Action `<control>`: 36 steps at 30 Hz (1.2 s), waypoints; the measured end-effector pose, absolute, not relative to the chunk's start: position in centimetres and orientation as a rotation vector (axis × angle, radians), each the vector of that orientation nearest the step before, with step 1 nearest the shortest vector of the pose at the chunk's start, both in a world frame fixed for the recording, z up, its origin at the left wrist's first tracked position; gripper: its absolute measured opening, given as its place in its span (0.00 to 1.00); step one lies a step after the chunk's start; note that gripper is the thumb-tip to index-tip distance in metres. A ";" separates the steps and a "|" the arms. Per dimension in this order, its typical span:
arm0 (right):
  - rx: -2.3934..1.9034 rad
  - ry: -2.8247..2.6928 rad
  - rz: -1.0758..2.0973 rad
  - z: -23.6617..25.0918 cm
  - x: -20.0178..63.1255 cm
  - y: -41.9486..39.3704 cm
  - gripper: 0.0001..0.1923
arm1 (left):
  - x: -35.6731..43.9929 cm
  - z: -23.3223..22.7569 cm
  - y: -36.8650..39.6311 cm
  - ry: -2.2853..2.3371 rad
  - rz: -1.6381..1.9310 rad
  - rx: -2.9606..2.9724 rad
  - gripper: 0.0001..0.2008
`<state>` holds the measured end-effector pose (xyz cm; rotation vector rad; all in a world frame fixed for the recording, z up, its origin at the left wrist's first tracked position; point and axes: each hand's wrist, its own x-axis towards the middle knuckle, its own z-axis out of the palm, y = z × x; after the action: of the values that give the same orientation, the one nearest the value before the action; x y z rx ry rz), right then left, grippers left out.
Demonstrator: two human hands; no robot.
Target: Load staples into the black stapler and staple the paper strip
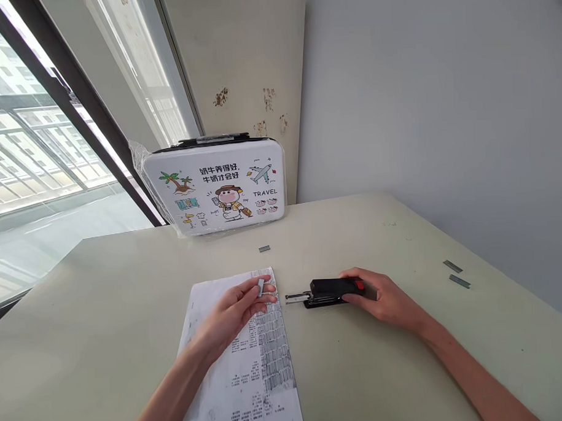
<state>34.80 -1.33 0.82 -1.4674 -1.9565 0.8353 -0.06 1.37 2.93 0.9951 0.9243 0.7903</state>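
Observation:
Over the upper part of a printed paper stack (238, 384), my left hand (236, 307) pinches a small grey strip of staples (261, 288) between thumb and fingers. My right hand (380, 296) grips the rear end of a black stapler (332, 287) with a red patch, which lies on its side or base just right of the papers. The stapler's metal magazine tray (297, 298) sticks out of its front, pointing toward my left hand. Whether staples sit in the tray I cannot make out.
A loose staple strip (264, 249) lies beyond the papers. Two more, one strip (452, 266) and another strip (459, 281), lie at the right of the pale table (360, 379). A white cartoon-printed case (234, 203) in plastic wrap stands at the back, near the window.

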 end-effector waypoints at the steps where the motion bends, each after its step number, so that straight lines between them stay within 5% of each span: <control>1: -1.466 -1.956 0.838 0.8 34.8 -1.3 0.18 | 0.1 3.0 1.3 0.942 0.781 1.063 0.20; 11: -1.474 -1.947 0.858 1.0 34.8 -1.4 0.18 | 1.8 2.4 0.9 1.003 0.747 1.307 0.31; 27: -1.472 -1.960 0.825 1.2 34.7 -1.5 0.17 | 3.0 1.3 0.0 1.362 0.859 1.883 0.12; 36: -1.470 -1.989 0.793 1.4 34.6 -1.5 0.17 | 4.0 0.7 -0.1 1.237 0.925 2.119 0.11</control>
<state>34.62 -1.53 1.37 -1.4703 -1.9889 0.7929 3.97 -0.11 0.71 2.1190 1.2372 0.9247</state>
